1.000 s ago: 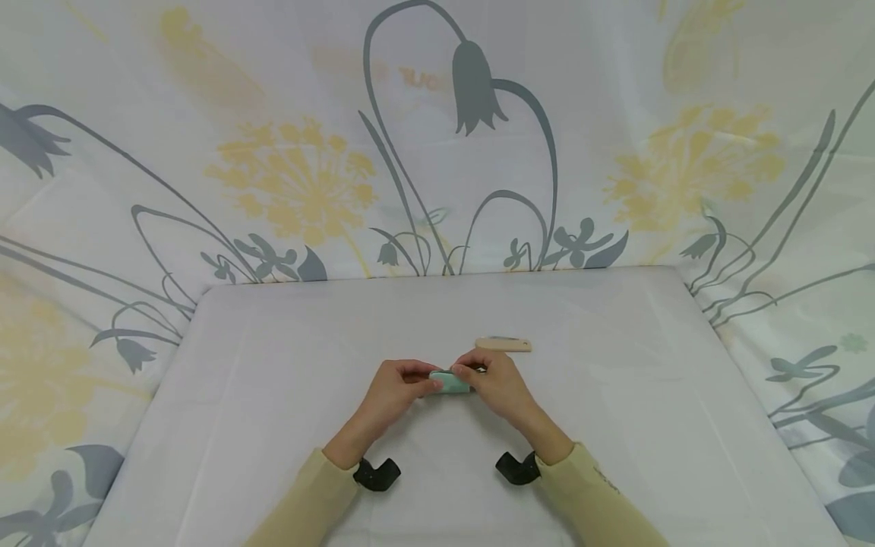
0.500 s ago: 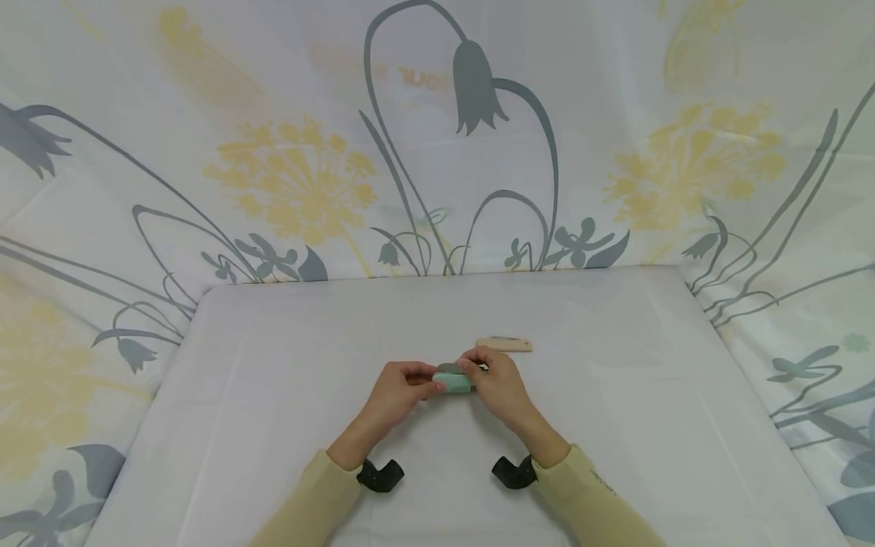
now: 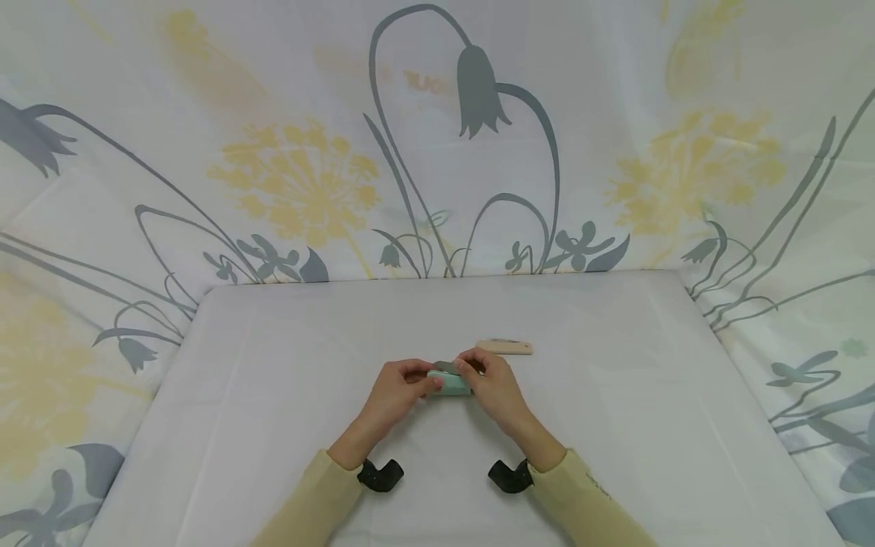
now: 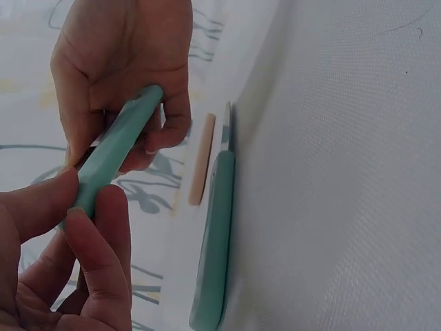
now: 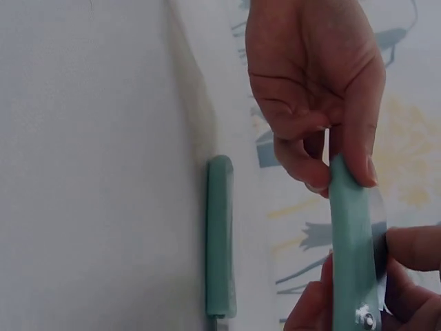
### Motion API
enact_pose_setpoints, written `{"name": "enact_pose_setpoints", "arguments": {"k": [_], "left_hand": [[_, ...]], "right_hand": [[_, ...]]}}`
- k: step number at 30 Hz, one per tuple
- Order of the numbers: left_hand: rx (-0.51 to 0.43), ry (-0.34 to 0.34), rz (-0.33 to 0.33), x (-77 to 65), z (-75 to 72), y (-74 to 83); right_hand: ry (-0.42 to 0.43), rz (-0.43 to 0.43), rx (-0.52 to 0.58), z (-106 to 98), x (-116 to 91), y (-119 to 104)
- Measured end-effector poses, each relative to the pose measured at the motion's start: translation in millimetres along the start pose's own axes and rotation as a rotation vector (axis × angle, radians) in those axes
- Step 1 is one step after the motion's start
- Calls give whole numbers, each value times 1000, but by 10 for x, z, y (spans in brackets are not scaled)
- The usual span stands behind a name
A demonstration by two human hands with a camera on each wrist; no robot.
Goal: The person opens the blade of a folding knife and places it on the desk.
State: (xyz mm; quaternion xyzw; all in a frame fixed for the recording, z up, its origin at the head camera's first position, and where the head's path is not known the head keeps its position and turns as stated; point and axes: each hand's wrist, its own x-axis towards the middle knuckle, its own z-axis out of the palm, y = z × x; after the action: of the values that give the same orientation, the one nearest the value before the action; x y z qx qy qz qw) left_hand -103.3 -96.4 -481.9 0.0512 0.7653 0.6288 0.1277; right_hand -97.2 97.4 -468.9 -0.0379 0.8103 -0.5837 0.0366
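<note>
Both hands hold a folding knife with a mint-green handle (image 3: 447,383) above the table. My left hand (image 3: 395,389) pinches one end of the handle between thumb and fingers. At the other end, my right hand (image 3: 494,380) grips the knife, with a fingertip against the grey blade (image 5: 378,238). The blade stands a little way out along the handle's far side. On the table under the hands lies a second green-handled knife (image 4: 215,241), its blade partly showing in the left wrist view. Beyond the right hand lies a beige folding knife (image 3: 506,347).
White cloth covers the table (image 3: 307,327). A patterned curtain (image 3: 287,99) with grey and yellow flowers hangs around its back and sides. Black curved pieces (image 3: 381,476) stick out at both wrists, near the sleeve cuffs.
The blade, only a thin line at the handle's top edge a second ago, now shows more, angled away from the handle. Both hands stay almost in place. The beige knife has not moved.
</note>
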Motion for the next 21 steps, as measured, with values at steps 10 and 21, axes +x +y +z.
{"name": "enact_pose_setpoints", "arguments": {"k": [10,21], "left_hand": [[-14,-54,-6,-24,-7,30],[-24,-72,-14,-38,18,49]], "right_hand": [[-148,-161,-125,-44,99,-75],[-189,-153,-187,-43,124,-105]]}}
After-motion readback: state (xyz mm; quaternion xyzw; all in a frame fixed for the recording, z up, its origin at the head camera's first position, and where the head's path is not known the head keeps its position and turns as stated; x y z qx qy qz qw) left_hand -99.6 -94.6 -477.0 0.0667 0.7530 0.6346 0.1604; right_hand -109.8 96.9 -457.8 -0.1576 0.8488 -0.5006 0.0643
